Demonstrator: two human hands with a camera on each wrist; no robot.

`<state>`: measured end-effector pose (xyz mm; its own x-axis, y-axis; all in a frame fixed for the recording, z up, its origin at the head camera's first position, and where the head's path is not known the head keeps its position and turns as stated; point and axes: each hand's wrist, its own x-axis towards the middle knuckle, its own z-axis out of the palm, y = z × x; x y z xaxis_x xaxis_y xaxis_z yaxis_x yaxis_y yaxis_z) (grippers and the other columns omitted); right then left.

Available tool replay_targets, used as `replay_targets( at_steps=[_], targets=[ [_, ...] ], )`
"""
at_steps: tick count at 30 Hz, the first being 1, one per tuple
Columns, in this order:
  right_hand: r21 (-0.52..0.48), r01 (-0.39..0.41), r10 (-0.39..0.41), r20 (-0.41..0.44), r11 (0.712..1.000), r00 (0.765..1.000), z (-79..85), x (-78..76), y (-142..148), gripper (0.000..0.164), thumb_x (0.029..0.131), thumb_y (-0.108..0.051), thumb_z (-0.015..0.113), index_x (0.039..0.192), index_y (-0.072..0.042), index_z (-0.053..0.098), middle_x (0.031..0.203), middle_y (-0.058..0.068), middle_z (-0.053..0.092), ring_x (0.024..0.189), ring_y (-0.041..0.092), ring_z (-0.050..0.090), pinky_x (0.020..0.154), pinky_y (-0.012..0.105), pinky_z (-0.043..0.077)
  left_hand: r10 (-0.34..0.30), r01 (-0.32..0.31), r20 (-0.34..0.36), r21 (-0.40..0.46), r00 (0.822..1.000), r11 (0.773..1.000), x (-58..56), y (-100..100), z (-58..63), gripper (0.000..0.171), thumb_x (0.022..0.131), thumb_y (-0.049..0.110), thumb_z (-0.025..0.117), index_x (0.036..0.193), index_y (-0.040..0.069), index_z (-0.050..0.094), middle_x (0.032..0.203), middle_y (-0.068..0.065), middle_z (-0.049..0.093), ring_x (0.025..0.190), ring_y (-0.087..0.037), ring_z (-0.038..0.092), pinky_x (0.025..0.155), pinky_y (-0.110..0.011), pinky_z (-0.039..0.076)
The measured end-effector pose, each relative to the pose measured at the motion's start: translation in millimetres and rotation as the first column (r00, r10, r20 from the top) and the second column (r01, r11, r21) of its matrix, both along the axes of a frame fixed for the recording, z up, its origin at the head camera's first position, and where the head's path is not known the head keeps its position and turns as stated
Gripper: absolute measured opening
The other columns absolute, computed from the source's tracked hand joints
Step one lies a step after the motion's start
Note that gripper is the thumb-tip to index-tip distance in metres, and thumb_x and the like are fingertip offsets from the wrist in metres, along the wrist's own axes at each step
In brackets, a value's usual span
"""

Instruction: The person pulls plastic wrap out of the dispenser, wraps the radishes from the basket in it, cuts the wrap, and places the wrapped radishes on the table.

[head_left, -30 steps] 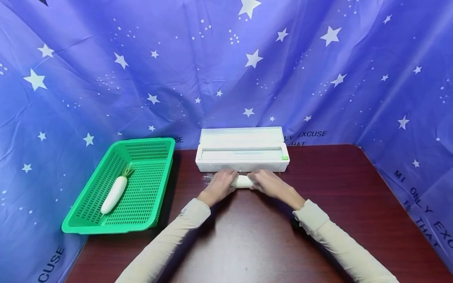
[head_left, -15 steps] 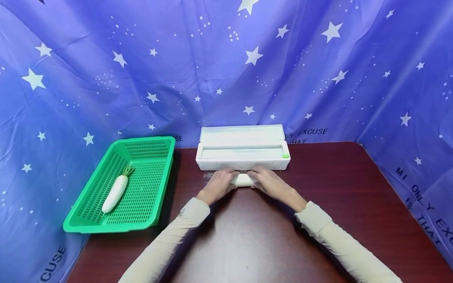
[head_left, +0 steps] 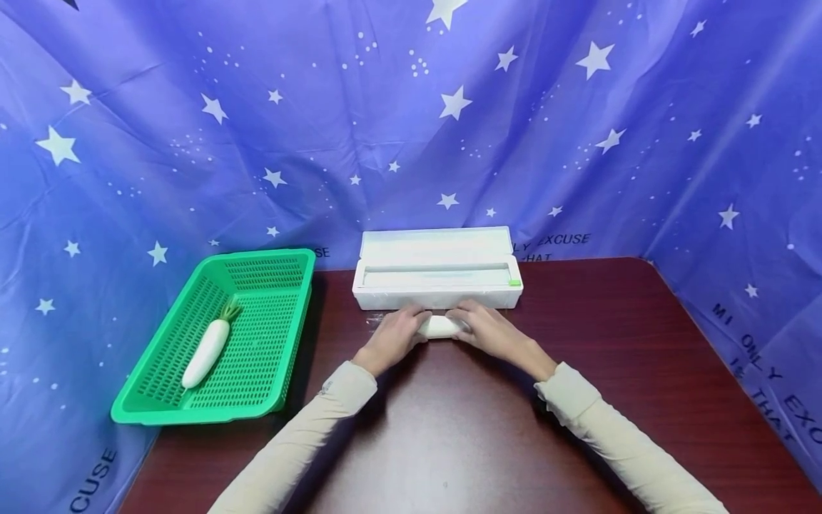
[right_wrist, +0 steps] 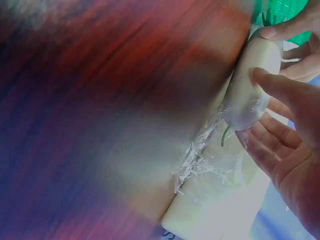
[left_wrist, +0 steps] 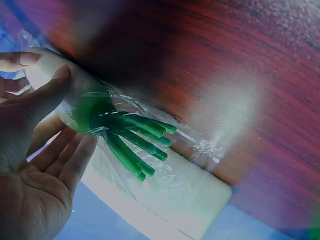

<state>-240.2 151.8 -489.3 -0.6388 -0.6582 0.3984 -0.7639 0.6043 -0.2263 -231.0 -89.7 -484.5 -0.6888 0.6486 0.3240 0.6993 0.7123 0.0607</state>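
A white radish (head_left: 439, 327) lies crosswise between my hands, wrapped in clear cling film (right_wrist: 207, 165) whose crinkled ends stick out past it. My left hand (head_left: 394, 335) grips its leafy end, thumb on top and fingers behind. In the left wrist view, cut green stems (left_wrist: 140, 150) spread out under the film there. My right hand (head_left: 491, 334) holds the tapered end, its thumb (right_wrist: 267, 82) pressing the side and its fingers curled behind; a thin root tail (right_wrist: 223, 136) shows at that tip. Both palms hide the radish's ends in the head view.
Just behind the hands stands a long white cling film box (head_left: 437, 300), lid raised, with a green slider (head_left: 514, 283). At left, a green plastic basket (head_left: 292, 357) holds another white radish (head_left: 207, 353). A starry blue curtain (head_left: 398, 107) surrounds the dark red table (head_left: 642, 357).
Both hands stay on the wrapped radish; their fingers have shifted slightly over it, the fingertips looking less tightly bent. The box and basket have not moved.
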Motion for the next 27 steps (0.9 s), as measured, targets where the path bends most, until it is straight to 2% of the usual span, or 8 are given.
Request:
replay_targets(
  at_steps=[8,15,19,22,27],
  targets=[
    [-0.064,-0.001,0.004,0.041,0.998,0.999,-0.6,0.8,4,0.039,0.091,-0.020,0.082,0.124,-0.002,0.071,0.115,0.012,0.070,0.105,0.027,0.067,0.091,0.045,0.057,0.003,-0.002,-0.033,0.019,0.999,1.000,0.6,-3,-1.5,0.044,0.086,0.018,0.086,0.124,0.003,0.070,0.112,-0.009,0.070,0.103,-0.025,0.070,0.082,-0.038,0.060],
    [-0.198,0.034,-0.054,-0.098,0.980,0.994,-4.1,-0.9,15,0.028,0.090,-0.019,0.082,0.110,-0.002,0.074,0.106,0.012,0.072,0.101,0.031,0.068,0.092,0.050,0.054,0.012,-0.009,-0.098,0.033,0.995,0.999,3.0,-1,-6.7,0.038,0.087,0.020,0.086,0.118,0.003,0.072,0.106,-0.008,0.070,0.095,-0.023,0.070,0.080,-0.036,0.060],
    [-0.304,0.106,-0.144,-0.106,0.947,0.984,-2.3,-4.6,28,0.029,0.087,-0.013,0.084,0.110,0.001,0.073,0.105,0.015,0.072,0.100,0.034,0.067,0.091,0.052,0.054,0.014,-0.007,-0.120,0.054,0.993,0.998,4.7,-1,-9.4,0.039,0.087,0.023,0.086,0.118,0.003,0.070,0.107,-0.008,0.069,0.095,-0.023,0.070,0.081,-0.036,0.059],
    [-0.385,0.177,-0.222,-0.075,0.906,0.972,-0.6,-7.6,37,0.027,0.087,-0.007,0.083,0.109,0.004,0.072,0.104,0.017,0.071,0.098,0.035,0.065,0.089,0.052,0.053,0.013,-0.004,-0.137,0.070,0.990,0.998,5.2,-1,-11.5,0.040,0.088,0.023,0.086,0.118,0.003,0.069,0.107,-0.008,0.069,0.095,-0.024,0.070,0.083,-0.037,0.059],
    [-0.462,0.284,-0.354,-0.071,0.840,0.932,-1.2,-10.5,50,0.027,0.087,-0.004,0.083,0.108,0.006,0.069,0.102,0.021,0.067,0.095,0.040,0.060,0.089,0.055,0.048,0.009,0.004,-0.152,0.084,0.988,0.996,5.6,0,-13.7,0.043,0.088,0.021,0.086,0.121,0.001,0.068,0.112,-0.011,0.070,0.099,-0.026,0.070,0.088,-0.038,0.058]
  ],
)
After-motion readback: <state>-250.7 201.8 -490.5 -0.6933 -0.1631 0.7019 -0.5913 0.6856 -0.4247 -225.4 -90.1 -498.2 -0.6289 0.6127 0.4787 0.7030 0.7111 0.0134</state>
